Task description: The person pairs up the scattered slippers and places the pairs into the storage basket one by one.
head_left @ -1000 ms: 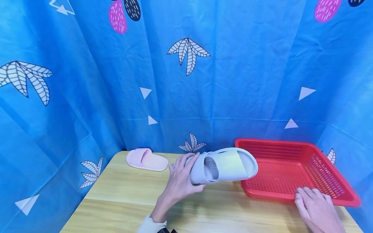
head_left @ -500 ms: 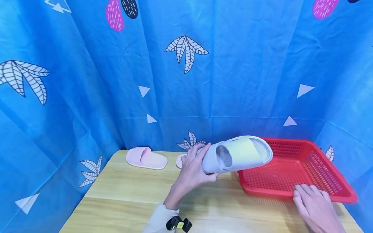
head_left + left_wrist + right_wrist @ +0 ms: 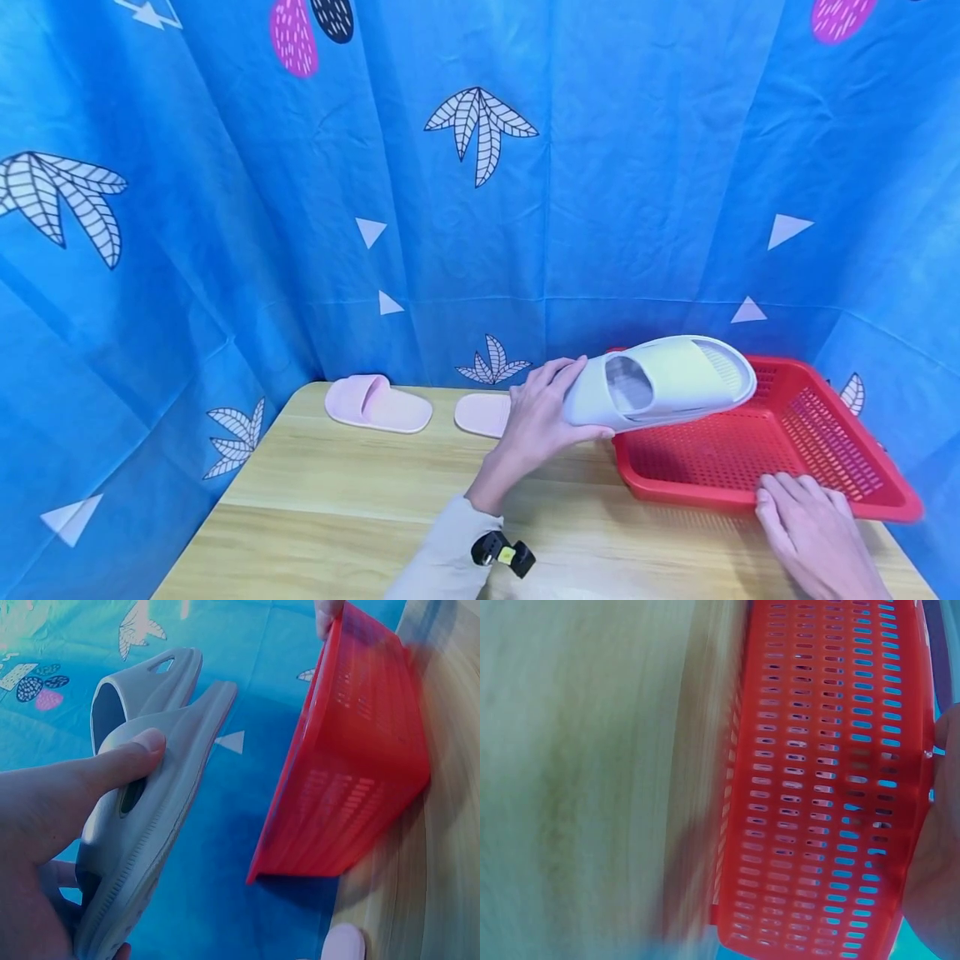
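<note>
My left hand [image 3: 542, 414] grips a pair of pale grey slippers [image 3: 663, 383] by one end, and holds them raised over the left part of a red plastic basket [image 3: 693, 493]. In the left wrist view the two grey slippers [image 3: 161, 765] lie against each other, with the thumb pressed on the nearer strap. My right hand [image 3: 813, 529] holds the near rim of the basket, fingers bent over it. The right wrist view shows this hand [image 3: 937, 862] at the rim, beside the slotted wall [image 3: 802, 787].
Two pink slippers lie along the back of the wooden table [image 3: 315, 492]: one at the left [image 3: 378, 406], the other [image 3: 478, 413] partly hidden behind my left hand. A blue patterned curtain [image 3: 600, 208] hangs close behind the table and at both sides.
My left hand has carried the grey slippers right and upward until they overlap the basket, uncovering part of the second pink slipper. My right hand stays on the rim.
</note>
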Demonstrator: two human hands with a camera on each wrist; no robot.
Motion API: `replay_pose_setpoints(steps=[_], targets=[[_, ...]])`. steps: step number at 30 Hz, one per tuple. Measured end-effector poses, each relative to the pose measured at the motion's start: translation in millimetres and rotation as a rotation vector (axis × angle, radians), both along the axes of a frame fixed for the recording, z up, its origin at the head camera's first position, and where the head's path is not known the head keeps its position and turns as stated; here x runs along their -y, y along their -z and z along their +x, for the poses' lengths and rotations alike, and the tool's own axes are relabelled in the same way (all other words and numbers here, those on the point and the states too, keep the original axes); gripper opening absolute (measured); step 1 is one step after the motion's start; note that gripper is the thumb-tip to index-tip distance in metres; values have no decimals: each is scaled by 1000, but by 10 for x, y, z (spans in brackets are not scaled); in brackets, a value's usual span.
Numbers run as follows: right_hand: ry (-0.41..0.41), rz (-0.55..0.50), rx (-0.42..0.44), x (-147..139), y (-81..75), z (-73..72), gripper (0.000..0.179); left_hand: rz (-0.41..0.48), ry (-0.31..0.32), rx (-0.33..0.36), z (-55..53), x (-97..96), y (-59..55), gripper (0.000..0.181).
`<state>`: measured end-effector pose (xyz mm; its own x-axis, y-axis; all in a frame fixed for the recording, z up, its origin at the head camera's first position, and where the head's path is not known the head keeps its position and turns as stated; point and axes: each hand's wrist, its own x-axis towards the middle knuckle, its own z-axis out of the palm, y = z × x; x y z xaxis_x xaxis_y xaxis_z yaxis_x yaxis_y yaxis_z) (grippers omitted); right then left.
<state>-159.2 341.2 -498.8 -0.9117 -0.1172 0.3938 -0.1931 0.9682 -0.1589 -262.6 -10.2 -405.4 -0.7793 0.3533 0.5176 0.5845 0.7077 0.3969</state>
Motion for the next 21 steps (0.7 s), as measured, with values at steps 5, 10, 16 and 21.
replay_pose_setpoints(steps=[5,10,16,21], targets=[[-2,-2,-1,1,1,2,34,-41,14,30,-28,-139,-22,99],[-3,5,9,2,12,-2,34,-74,41,71,-72,-230,-13,98],[-15,5,-26,-4,19,-1,31,-97,49,125,-108,-369,-61,96],[-30,3,-51,-1,17,4,26,-140,41,139,-123,-513,-108,93]])
